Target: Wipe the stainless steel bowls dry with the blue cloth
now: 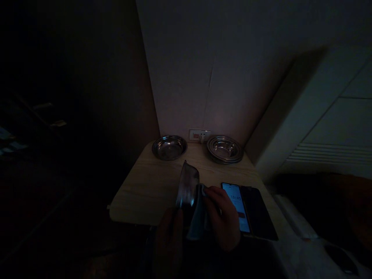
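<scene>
In the dim light, a shiny steel bowl [188,182] is held tilted up on its side above the front of the table. My left hand [170,228] is closed on its lower edge, the fingers partly lost in shadow. A blue cloth [198,219] hangs from my right hand [222,217], which pinches it against the bowl's right side. Part of the bowl is hidden behind the cloth. Just right of my right hand lies a phone [236,201] with a lit screen, in an open dark flip case [260,211].
A wide steel dish [170,148] stands at the table's back left, and a nested stack of steel bowls [225,150] at the back right. Behind the wooden table [142,190] is a wall with a socket [199,135]. A pale panelled unit [328,112] rises on the right.
</scene>
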### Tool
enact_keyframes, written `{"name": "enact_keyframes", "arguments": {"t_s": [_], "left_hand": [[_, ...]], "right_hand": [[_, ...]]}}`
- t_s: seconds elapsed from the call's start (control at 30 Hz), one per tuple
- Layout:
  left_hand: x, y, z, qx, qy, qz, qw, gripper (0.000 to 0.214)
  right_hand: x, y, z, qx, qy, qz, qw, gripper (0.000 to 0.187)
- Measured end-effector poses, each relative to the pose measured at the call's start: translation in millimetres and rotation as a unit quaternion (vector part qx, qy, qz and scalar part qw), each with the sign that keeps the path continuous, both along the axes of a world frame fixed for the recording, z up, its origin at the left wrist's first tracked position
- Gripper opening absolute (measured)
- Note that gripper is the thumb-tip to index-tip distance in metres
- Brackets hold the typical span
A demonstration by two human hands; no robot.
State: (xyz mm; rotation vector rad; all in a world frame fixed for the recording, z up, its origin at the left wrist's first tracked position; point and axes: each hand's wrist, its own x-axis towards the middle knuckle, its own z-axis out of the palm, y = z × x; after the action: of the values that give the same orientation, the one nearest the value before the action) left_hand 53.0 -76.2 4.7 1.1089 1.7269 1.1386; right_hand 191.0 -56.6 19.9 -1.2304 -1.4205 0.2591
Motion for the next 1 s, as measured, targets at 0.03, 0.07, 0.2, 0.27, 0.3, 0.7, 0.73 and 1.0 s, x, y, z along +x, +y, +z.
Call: {"name": "enact_keyframes", "arguments": {"t_s": [0.03,0.07,0.2,0.27,0.3,0.7,0.73,1.0], "left_hand": [[-1.1,-0.5,-0.3,0.002,0.0,0.004,1.0,0.036],[-2.2,-1.2,-0.2,0.002,0.001,0.013,1.0,0.037],[-6.5,-2.6,8.0,-0.008,-0.006,0.044,0.999,0.037],[-7.9,-1.1,15.9,-0.015,-0.018,0.049,0.999,0.038],[-8.4,0.2,20.0,-0.021,-0.023,0.055,0.998,0.038],[-11.9,14.0,42.8,-0.03,-0.043,0.068,0.996,0.037],[-11.7,14.4,43.0,-0.037,-0.042,0.075,0.996,0.039],[-8.3,15.1,44.0,-0.011,-0.053,0.051,0.997,0.042]], "right_hand": [[0.5,-1.0,-1.2,-0.001,-0.006,0.004,1.0,0.023],[1.0,-2.1,-2.6,-0.004,-0.012,0.009,1.0,0.024],[4.3,-5.3,-7.5,-0.016,-0.015,0.002,1.0,0.022],[6.9,-5.4,-7.5,-0.016,-0.012,-0.01,1.0,0.021],[8.4,-5.1,-6.7,-0.015,-0.012,-0.014,1.0,0.021],[25.9,-5.3,3.2,-0.133,0.1,-0.099,0.981,0.025],[25.4,-4.5,5.0,-0.132,0.104,-0.101,0.981,0.025],[-1.5,8.9,31.2,-0.032,0.099,-0.087,0.991,0.019]]}}
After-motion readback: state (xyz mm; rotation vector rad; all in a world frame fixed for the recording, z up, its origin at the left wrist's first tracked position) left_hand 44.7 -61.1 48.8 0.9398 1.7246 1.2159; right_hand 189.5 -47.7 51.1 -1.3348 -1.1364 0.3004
